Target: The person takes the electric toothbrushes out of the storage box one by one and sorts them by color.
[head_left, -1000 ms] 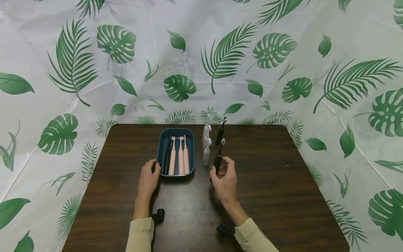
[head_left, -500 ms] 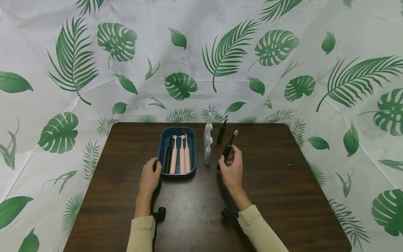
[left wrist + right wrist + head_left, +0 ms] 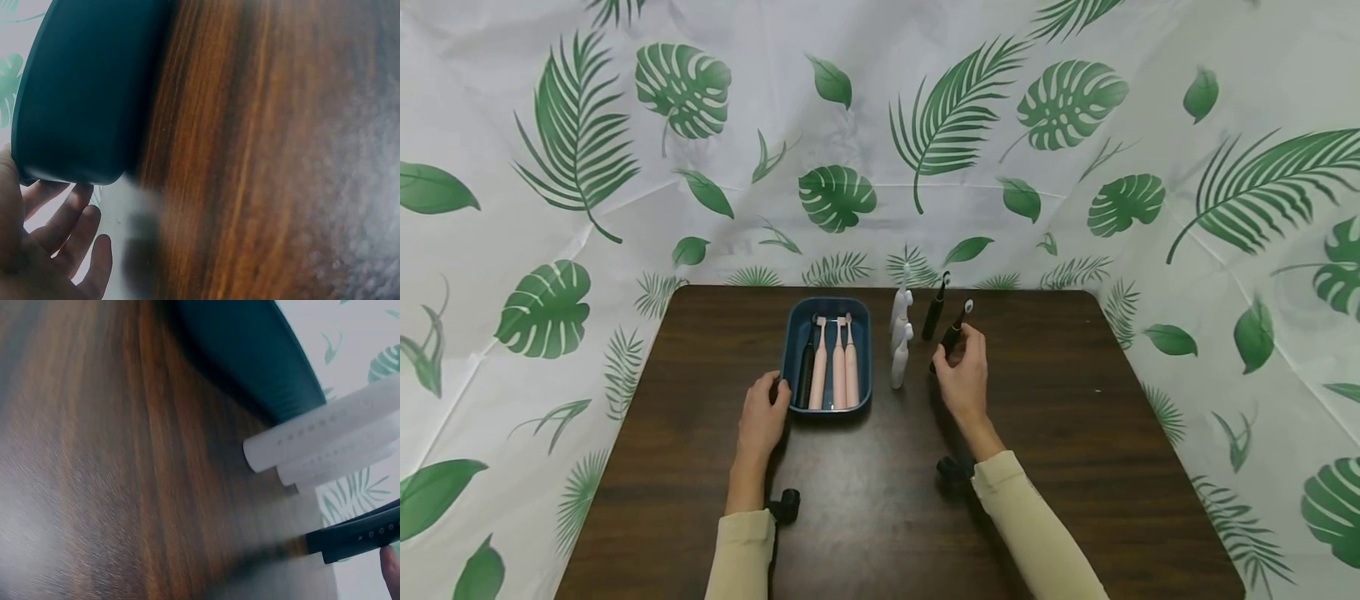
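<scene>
Head: toward the far edge of the worktop, the right hand pinches a tilted black toothbrush; the left hand — relaxed — touches the near-left corner of the blue tray. Left wrist: loose fingers lie against it. Right wrist: white toothbrushes stand between tray and black brush.

Toward the far edge of the table: one blue tray, inside it three pink toothbrushes and one black toothbrush; past its right edge, three white toothbrushes, two more black toothbrushes.
</scene>
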Available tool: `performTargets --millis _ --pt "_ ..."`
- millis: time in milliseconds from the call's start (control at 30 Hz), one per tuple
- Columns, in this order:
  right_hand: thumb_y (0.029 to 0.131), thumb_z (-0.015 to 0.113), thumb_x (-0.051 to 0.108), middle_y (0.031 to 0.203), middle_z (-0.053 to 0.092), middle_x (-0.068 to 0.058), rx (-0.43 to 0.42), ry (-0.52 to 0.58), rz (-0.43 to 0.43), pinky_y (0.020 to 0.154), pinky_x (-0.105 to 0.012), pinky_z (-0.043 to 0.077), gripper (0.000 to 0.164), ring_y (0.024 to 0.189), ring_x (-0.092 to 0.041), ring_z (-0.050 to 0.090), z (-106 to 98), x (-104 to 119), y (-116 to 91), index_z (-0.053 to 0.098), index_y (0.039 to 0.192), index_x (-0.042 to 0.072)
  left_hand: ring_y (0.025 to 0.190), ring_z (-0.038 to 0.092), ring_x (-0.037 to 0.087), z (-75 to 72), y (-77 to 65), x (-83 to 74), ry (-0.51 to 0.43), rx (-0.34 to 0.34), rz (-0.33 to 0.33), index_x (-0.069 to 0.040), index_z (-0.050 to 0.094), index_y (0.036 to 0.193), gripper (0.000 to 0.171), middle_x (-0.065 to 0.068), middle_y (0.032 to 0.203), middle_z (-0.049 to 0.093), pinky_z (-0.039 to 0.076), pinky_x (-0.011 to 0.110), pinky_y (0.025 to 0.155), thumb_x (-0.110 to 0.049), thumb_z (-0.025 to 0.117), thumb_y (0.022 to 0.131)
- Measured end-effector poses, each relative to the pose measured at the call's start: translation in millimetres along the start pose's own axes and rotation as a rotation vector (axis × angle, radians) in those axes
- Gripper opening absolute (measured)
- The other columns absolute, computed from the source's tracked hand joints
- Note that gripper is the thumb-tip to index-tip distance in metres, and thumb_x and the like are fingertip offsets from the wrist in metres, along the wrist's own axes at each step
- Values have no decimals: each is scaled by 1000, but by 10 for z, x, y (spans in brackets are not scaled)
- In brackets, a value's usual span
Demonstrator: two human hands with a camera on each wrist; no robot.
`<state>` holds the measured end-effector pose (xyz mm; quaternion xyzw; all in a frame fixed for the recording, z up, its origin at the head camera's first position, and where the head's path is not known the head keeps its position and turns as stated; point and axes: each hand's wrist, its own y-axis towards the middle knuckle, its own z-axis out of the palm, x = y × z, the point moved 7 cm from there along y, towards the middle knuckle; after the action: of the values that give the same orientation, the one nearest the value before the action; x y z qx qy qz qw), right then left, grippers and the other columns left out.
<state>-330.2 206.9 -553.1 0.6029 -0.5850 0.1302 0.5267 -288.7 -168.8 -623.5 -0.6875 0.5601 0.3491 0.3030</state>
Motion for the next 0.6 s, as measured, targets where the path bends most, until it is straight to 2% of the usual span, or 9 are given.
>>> performTargets --millis 333,600 --pt "90 68 12 116 54 -8 55 -50 7 74 -35 53 46 91 -19 58 172 -192 169 51 133 11 130 46 31 10 6 0 4 3 -1 -14 52 141 53 10 142 52 38 61 102 -48 40 103" --pt "91 69 13 121 54 -12 90 -42 8 72 -38 56 49 99 -27 60 275 -253 210 50 136 9 123 49 31 -22 10 -15 5 -5 11 -12 53 140 52 11 135 56 41 58 98 -47 41 102"
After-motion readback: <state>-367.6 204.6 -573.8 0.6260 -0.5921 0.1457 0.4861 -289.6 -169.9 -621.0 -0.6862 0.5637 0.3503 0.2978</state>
